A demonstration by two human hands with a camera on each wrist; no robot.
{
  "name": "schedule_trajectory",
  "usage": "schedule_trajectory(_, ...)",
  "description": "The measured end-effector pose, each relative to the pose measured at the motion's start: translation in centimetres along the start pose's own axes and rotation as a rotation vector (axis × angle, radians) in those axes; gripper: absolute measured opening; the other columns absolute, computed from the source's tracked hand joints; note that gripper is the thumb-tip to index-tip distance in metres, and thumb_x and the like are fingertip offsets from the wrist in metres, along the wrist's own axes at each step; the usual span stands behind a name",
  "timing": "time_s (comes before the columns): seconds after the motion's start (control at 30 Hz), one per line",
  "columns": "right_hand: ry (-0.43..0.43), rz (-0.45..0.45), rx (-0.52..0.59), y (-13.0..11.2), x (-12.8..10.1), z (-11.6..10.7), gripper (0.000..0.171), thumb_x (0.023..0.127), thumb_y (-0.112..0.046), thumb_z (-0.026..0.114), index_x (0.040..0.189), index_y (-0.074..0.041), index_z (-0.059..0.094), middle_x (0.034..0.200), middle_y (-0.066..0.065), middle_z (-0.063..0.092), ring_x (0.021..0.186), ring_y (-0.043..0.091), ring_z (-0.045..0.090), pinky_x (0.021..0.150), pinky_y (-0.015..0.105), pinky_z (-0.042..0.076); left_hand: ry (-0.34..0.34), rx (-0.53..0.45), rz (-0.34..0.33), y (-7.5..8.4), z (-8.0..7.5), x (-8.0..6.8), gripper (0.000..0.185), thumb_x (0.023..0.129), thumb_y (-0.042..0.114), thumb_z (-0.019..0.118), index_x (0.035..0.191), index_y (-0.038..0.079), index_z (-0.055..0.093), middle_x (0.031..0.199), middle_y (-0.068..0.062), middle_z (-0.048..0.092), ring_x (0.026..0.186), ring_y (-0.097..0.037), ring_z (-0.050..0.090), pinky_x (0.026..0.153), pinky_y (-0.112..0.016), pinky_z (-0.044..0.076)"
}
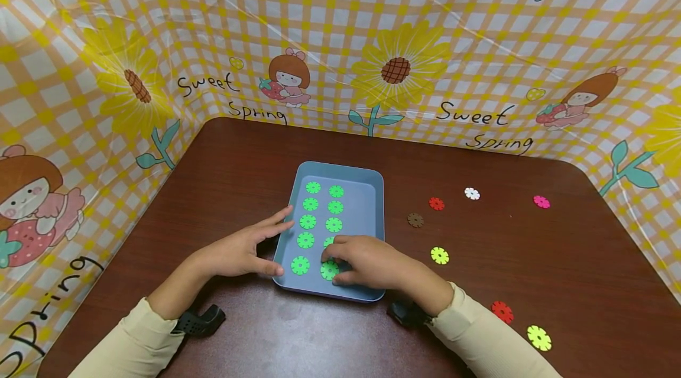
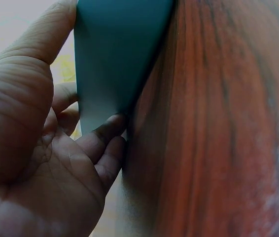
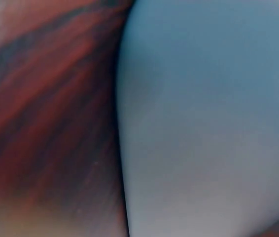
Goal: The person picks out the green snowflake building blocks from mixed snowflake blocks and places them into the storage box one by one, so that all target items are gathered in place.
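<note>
A blue-grey tray (image 1: 357,203) lies on the table, with two columns of notched green plastic discs (image 1: 307,222) in it. My left hand (image 1: 234,251) is at the tray's left side with its fingers spread. In the left wrist view, the thumb (image 2: 36,37) meets the rim and the lower fingertips rest along the outer wall. Over the tray's near end, my right hand (image 1: 367,262) has curled fingers and thumb about the nearest green disc (image 1: 329,270) of the right column. It partly covers the disc behind. The right wrist view shows only the tray's wall (image 3: 203,118) and tabletop.
Right of the tray, loose discs lie on the brown table (image 1: 239,159): brown (image 1: 415,220), red (image 1: 437,204), white (image 1: 472,193), pink (image 1: 541,202), yellow (image 1: 439,255), and nearer, another red (image 1: 502,312) and yellow (image 1: 540,338). A checked cloth (image 1: 330,11) encloses the back and sides.
</note>
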State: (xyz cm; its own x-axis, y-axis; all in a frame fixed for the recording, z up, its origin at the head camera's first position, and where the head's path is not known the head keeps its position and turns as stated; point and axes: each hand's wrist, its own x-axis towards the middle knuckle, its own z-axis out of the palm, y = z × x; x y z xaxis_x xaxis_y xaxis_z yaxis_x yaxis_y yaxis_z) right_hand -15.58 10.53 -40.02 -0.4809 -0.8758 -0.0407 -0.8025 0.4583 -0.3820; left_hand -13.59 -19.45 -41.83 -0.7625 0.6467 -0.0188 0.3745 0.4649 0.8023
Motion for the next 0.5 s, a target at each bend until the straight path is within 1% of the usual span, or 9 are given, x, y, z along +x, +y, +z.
schedule_trajectory(0.27,0.025,0.001,0.056,-0.1,-0.3,-0.2,0.027,0.09,-0.024,0.076,0.114,-0.015,0.07,0.101,-0.006,0.062,0.087,0.01,0.056,0.079,0.027,0.048,-0.002,-0.002,0.003,-0.1,0.0,-0.1,0.093,0.086,0.036,0.079,0.156,0.005,0.028,0.167,-0.002,0.006,0.15,-0.027,0.01,0.114,-0.056,0.02)
schedule_trajectory(0.4,0.066,-0.013,0.074,-0.3,-0.9,-0.5,0.026,0.09,-0.021,0.076,0.114,-0.013,0.069,0.103,-0.003,0.062,0.088,0.01,0.058,0.078,0.026,0.049,0.002,-0.001,0.006,-0.1,0.0,-0.2,0.093,0.086,0.036,0.079,0.156,0.004,0.028,0.167,-0.003,0.006,0.15,-0.027,0.01,0.114,-0.057,0.019)
schedule_trajectory(0.5,0.11,-0.013,0.079,-0.5,-1.8,-1.1,0.027,0.09,-0.02,0.076,0.114,-0.012,0.069,0.104,-0.002,0.061,0.084,0.012,0.059,0.074,0.025,0.049,0.003,-0.003,0.01,-0.2,0.0,-0.3,0.093,0.085,0.036,0.08,0.156,0.003,0.028,0.167,-0.004,0.006,0.15,-0.027,0.01,0.114,-0.056,0.02)
